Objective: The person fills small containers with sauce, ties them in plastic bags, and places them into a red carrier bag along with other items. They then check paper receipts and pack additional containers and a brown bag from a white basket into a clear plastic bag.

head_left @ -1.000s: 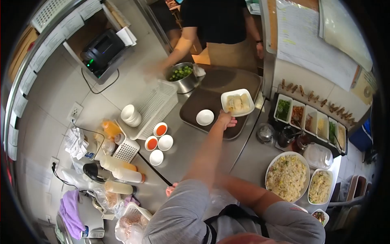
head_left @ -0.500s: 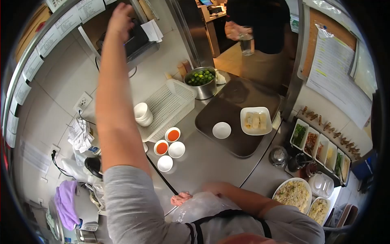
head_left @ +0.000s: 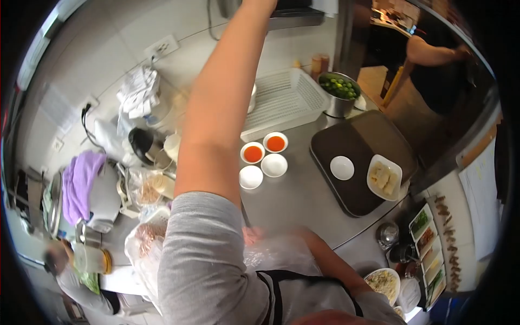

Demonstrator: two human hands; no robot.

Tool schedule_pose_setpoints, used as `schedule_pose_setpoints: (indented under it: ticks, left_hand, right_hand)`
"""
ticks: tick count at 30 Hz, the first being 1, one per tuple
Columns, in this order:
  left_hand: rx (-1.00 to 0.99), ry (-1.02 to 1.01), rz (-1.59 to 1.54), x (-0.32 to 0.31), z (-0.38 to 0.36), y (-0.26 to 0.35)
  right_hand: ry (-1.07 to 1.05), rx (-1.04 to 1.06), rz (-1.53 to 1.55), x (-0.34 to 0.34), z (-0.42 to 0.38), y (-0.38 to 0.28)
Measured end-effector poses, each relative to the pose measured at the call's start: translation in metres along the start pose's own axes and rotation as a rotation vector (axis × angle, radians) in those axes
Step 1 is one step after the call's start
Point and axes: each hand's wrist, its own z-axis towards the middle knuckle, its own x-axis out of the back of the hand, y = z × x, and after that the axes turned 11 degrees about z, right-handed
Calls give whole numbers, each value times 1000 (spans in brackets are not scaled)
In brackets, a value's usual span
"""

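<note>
My left arm [head_left: 216, 97] reaches up to the top edge, beside a dark device [head_left: 295, 19] on the wall; the hand itself is cut off. Low in the middle, my right hand [head_left: 252, 235] is blurred against the counter's front edge, next to clear plastic [head_left: 281, 257] at my front. Its fingers are too smeared to read. Ahead of it stand a bowl of orange-red sauce [head_left: 252, 153], a second sauce bowl [head_left: 275, 143] and two white bowls, one nearer [head_left: 251, 177] and one beside it [head_left: 274, 165].
A brown tray [head_left: 352, 189] carries a small white dish [head_left: 342, 168] and a plate of pale rolls [head_left: 383, 180]. Behind are a white basket [head_left: 287, 100] and a pot of green limes [head_left: 339, 95]. Fried rice [head_left: 383, 284] sits right. Other people stand at the doorway and lower left.
My view has swung left, so the counter things sit further right in it. My raised left hand has left the frame. The person in the doorway has changed pose.
</note>
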Motion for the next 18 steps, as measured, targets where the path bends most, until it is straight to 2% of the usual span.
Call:
schedule_pose_setpoints:
  ticks: [3, 5, 7, 9, 11, 13, 16, 18]
  left_hand:
    - [-372, 293, 229, 50, -29, -89]
    - [-237, 281, 391, 111, -39, -142]
    - [-74, 510, 434, 163, -42, -165]
    - [-102, 622, 381, 216, -28, -230]
    - [104, 672, 500, 258, -22, -268]
    - [65, 638, 722, 289, -11, -317]
    - [138, 464, 935, 305, 3, -335]
    - [180, 310, 1043, 314, 14, -345]
  right_hand:
    - [50, -27, -15, 4, 2, 7]
    - [85, -30, -13, 8, -1, 8]
    - [118, -2, 10, 14, -15, -5]
    - [112, 2, -34, 15, -20, -7]
    - [88, -31, -5, 16, -22, -13]
    - [53, -117, 92, 19, -28, -16]
    - [96, 15, 57, 19, -30, -9]
    - [76, -69, 73, 20, -34, -18]
